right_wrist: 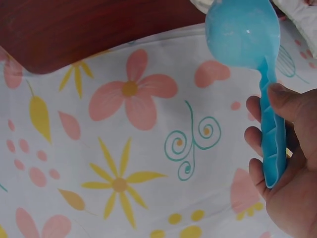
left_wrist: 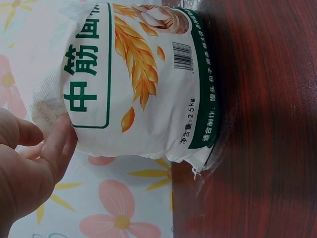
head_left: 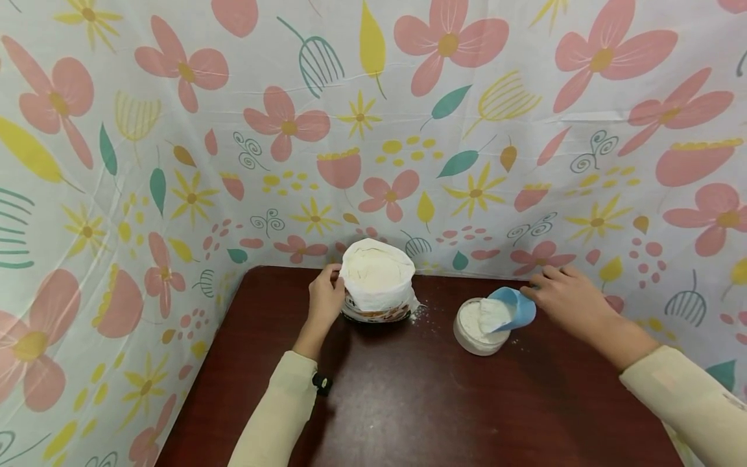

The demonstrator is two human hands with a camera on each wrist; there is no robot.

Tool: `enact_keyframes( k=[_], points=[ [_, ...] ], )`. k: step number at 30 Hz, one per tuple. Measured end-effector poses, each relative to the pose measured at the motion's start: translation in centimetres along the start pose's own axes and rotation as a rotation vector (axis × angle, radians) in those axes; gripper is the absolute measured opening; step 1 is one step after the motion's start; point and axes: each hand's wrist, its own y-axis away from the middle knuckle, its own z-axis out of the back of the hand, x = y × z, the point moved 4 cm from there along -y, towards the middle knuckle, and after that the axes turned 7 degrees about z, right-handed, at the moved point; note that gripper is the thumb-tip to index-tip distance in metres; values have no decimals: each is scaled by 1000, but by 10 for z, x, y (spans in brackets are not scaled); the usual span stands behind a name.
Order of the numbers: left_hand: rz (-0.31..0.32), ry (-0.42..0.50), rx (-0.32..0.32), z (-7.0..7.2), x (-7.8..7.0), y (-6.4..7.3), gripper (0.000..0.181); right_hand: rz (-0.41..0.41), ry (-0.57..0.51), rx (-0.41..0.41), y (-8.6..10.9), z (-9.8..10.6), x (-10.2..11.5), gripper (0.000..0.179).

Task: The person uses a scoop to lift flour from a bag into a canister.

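An open white bag of flour (head_left: 376,275) stands toward the back of the table, its top edge rolled outward. My left hand (head_left: 327,295) pinches that edge on the left side; the left wrist view shows the bag's printed front (left_wrist: 138,79) with wheat ears and "2.5kg". With my right hand (head_left: 569,301) I grip a light blue scoop (head_left: 519,310) by its ridged handle (right_wrist: 271,134). The scoop is tilted over a round, clear-walled container (head_left: 480,347), and white flour (head_left: 495,315) lies at its mouth, meeting the flour in the container.
Both vessels stand on a dark red-brown table (head_left: 408,402). Spilled flour (head_left: 419,311) dusts the tabletop right of the bag, with a few specks near the container. A floral cloth (head_left: 373,130) hangs behind the table and along its left side.
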Motion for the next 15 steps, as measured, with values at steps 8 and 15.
enact_keyframes(
  k=[8, 15],
  points=[
    [7, 29, 12, 0, 0, 1, 28, 3, 7, 46, -3, 2, -1, 39],
    [15, 27, 9, -1, 1, 1, 28, 19, 4, 18, -5, 7, 1, 39]
  ],
)
